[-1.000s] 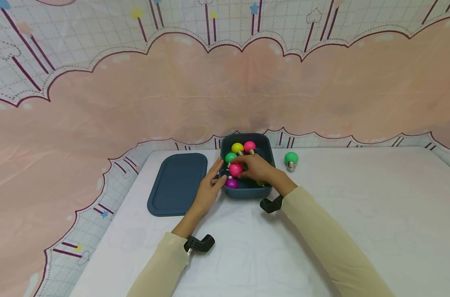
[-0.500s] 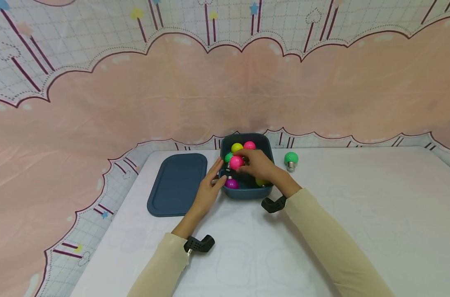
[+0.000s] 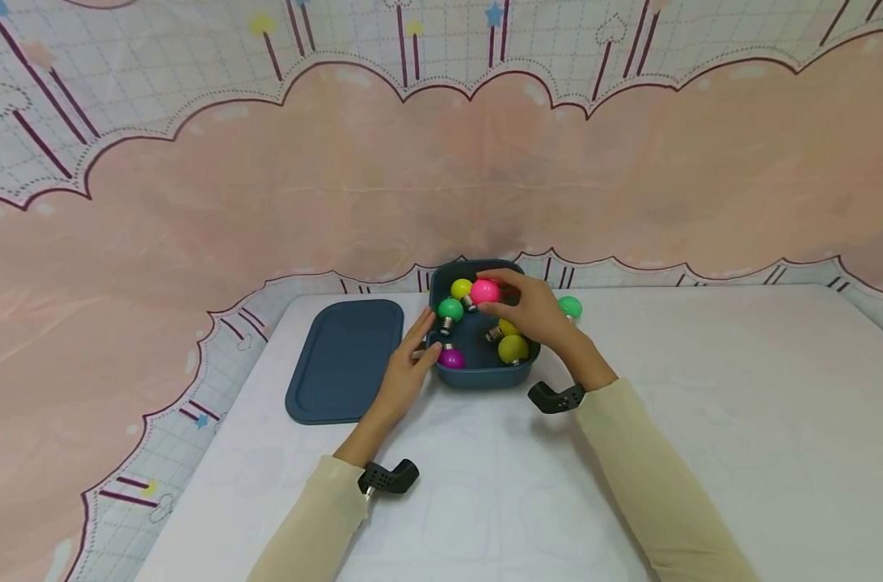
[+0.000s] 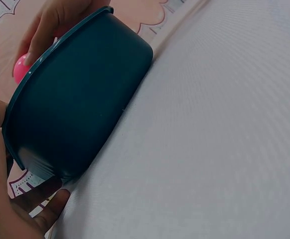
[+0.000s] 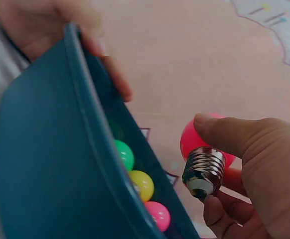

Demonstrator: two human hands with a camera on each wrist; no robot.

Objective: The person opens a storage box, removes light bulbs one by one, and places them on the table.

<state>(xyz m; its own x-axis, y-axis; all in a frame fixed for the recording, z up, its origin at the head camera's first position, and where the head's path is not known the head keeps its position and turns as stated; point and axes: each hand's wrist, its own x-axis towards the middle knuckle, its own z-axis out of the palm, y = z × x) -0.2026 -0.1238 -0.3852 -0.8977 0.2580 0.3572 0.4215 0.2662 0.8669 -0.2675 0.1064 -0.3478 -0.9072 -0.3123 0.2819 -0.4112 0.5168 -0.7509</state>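
Note:
My right hand [image 3: 534, 311] pinches a pink light bulb [image 3: 485, 292] between thumb and fingers, over the dark blue box. Its metal screw base [image 5: 204, 167] shows in the right wrist view. The box [image 3: 485, 379] stands open on the table. My left hand [image 3: 405, 368] holds its left side, thumb over the rim and fingers along the outer wall [image 4: 80, 94]. Inside lie a green bulb [image 3: 450, 309], a purple bulb [image 3: 452, 358], several yellow bulbs [image 3: 513, 349] and another pink bulb [image 5: 158, 215], which the held one hides in the head view.
A flat dark blue lid [image 3: 345, 362] lies left of the box. To the right, a loose green bulb [image 3: 570, 306] rests on the white table [image 3: 703, 388], partly hidden behind my right hand. A patterned cloth [image 3: 441, 186] hangs behind the table.
My right hand has lifted the pink bulb from among the others and moved it back and to the right. More of the box floor and yellow bulbs show. My left hand stays put.

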